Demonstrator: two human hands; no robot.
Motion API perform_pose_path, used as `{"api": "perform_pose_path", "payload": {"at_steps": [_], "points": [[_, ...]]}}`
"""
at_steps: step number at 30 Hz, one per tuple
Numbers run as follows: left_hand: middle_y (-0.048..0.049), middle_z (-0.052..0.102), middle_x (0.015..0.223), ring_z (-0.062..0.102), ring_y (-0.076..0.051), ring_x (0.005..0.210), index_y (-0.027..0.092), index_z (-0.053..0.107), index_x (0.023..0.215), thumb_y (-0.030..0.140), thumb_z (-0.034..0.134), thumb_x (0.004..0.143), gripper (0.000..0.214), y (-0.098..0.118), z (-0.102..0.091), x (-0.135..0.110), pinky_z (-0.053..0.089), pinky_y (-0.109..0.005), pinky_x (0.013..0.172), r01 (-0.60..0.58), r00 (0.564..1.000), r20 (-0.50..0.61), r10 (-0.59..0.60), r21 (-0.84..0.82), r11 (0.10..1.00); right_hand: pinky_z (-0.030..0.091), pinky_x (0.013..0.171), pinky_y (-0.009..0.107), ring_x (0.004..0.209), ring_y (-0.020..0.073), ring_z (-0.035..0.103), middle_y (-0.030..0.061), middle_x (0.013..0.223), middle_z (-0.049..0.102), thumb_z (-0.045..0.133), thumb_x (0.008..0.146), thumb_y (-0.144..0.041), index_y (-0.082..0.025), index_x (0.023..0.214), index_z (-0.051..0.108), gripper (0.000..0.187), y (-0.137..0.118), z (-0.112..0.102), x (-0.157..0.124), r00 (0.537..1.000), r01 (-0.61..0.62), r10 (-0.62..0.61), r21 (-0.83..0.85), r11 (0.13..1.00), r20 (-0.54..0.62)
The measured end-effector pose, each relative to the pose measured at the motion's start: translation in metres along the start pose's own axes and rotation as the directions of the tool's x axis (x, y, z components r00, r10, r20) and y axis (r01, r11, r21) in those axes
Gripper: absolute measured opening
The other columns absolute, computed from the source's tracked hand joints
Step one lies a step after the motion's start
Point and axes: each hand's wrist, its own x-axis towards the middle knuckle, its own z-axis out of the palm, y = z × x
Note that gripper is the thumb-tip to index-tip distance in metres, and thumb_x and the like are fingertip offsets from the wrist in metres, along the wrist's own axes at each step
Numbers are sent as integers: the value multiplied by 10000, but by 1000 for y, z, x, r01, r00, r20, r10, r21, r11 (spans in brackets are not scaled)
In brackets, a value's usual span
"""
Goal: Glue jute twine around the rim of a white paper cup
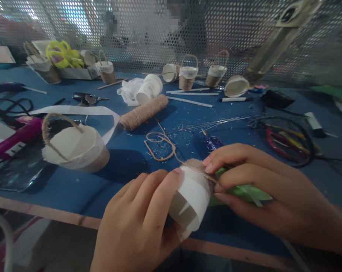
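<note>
My left hand [137, 223] is wrapped round a small white paper cup [189, 200] lying on its side near the table's front edge. Brown twine [197, 166] is wound round the cup's far end. My right hand [258, 189] presses its fingertips on that twine band and lies over a green strip [244, 192]. A loose tail of the twine [159, 145] curls across the blue table [131, 155] back to a twine spool [144, 112].
A finished cup basket with a twine handle [74, 145] stands at left beside a magenta tool [15, 138]. More little baskets [188, 73], scissors [87, 99], white sticks, thin wires and red-handled pliers [287, 141] lie around. A perforated metal screen [244, 30] closes the back.
</note>
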Motion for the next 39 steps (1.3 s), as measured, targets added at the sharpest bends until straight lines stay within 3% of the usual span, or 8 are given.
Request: {"api": "perform_pose_path", "payload": {"at_steps": [23, 32, 39], "points": [[-101, 803, 1246, 766, -267, 1003, 141, 592, 1394, 418, 665, 1055, 444, 0, 0, 0, 591, -391, 824, 4, 1000, 13, -3, -28, 1000, 656, 985, 287, 1106, 194, 772, 57, 1138, 735, 679, 1001, -135, -250, 1016, 673, 116, 1, 0, -2, 1000, 12, -12, 7, 1000, 24], [-102, 810, 1220, 768, -259, 981, 136, 596, 1381, 419, 643, 1070, 423, 0, -2, 0, 581, -376, 801, -16, 1000, 3, 16, -6, 1000, 669, 969, 333, 1106, 219, 770, 60, 1141, 737, 687, 993, -125, -261, 1031, 663, 144, 1, 0, -2, 999, 5, -6, 15, 1000, 38], [-90, 811, 1219, 770, -252, 984, 146, 597, 1377, 463, 614, 1086, 431, -1, -2, -1, 582, -371, 813, -11, 1000, -9, 11, 12, 1000, 609, 1048, 256, 1162, 172, 728, 55, 1176, 692, 656, 1033, -133, -243, 1050, 644, 112, 2, 0, -4, 998, 12, -13, 18, 1000, 54]]}}
